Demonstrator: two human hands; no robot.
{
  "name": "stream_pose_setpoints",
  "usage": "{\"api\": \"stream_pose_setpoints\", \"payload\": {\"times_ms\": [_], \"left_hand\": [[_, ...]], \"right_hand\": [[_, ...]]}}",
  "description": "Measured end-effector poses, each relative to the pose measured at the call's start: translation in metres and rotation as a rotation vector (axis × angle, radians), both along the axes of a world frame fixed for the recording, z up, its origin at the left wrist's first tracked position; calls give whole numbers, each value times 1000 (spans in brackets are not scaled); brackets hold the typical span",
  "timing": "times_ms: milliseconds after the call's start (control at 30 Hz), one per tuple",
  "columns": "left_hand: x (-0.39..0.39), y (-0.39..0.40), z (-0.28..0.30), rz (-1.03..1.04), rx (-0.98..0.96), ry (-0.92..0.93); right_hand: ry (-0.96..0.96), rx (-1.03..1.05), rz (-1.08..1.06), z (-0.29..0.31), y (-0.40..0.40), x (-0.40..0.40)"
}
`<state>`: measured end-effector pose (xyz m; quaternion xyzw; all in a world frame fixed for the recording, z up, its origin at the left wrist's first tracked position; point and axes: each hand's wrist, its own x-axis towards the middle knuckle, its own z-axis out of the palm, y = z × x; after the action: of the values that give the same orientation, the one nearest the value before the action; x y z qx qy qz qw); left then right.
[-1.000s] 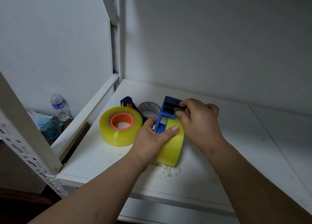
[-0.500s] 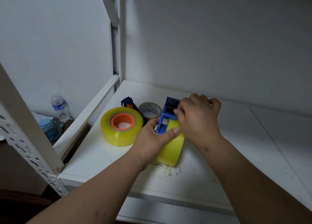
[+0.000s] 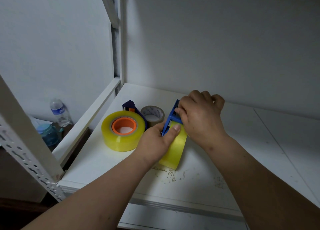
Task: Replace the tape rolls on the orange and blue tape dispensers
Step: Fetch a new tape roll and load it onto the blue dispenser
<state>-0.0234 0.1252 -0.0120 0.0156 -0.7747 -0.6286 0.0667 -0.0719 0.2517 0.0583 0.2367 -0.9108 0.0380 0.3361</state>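
A blue tape dispenser (image 3: 170, 119) stands on edge on the white shelf (image 3: 225, 151), with a yellow tape roll (image 3: 175, 151) in it. My left hand (image 3: 155, 143) grips the roll and the dispenser's side, thumb on the tape's top. My right hand (image 3: 200, 115) curls over the dispenser's far end, fingertips pinching at its blue frame; what they pinch is hidden. To the left lies a big yellow roll on an orange dispenser core (image 3: 123, 126), flat on the shelf. Behind it pokes up a dark blue and orange piece (image 3: 129, 106).
A small, nearly spent brown roll (image 3: 152, 114) lies between the two dispensers. Crumbs of debris (image 3: 170, 175) dot the shelf front. A perforated white post (image 3: 26, 151) stands at the left. Two bottles (image 3: 59, 112) sit below, beyond the shelf side.
My right hand has slid a little farther over the dispenser's far end and covers more of the blue frame. My left hand keeps its grip on the roll.
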Motion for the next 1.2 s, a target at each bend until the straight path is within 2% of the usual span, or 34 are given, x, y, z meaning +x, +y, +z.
{"api": "stream_pose_setpoints", "payload": {"times_ms": [133, 233, 300, 433, 800, 967, 1067, 1200], "left_hand": [[-1, -1, 8, -24, 25, -34], [1, -7, 13, -252, 110, -154], [2, -10, 12, -326, 151, -184], [3, -10, 11, -241, 120, -132], [-1, -4, 16, -44, 12, -139], [1, -17, 18, -268, 229, -306], [4, -23, 12, -351, 273, -280], [11, -23, 5, -340, 292, -199]], "right_hand": [[-16, -23, -43, -1, 1, -1], [-44, -36, -87, -3, 3, -3], [-45, -38, -86, -4, 3, -5], [-27, -81, -80, 0, 0, -7], [20, -225, -42, 13, 5, -8], [-68, -252, -16, 18, 9, -13], [-94, -246, 24, 22, 8, -14], [-106, -262, 52, 26, 7, -11]]}}
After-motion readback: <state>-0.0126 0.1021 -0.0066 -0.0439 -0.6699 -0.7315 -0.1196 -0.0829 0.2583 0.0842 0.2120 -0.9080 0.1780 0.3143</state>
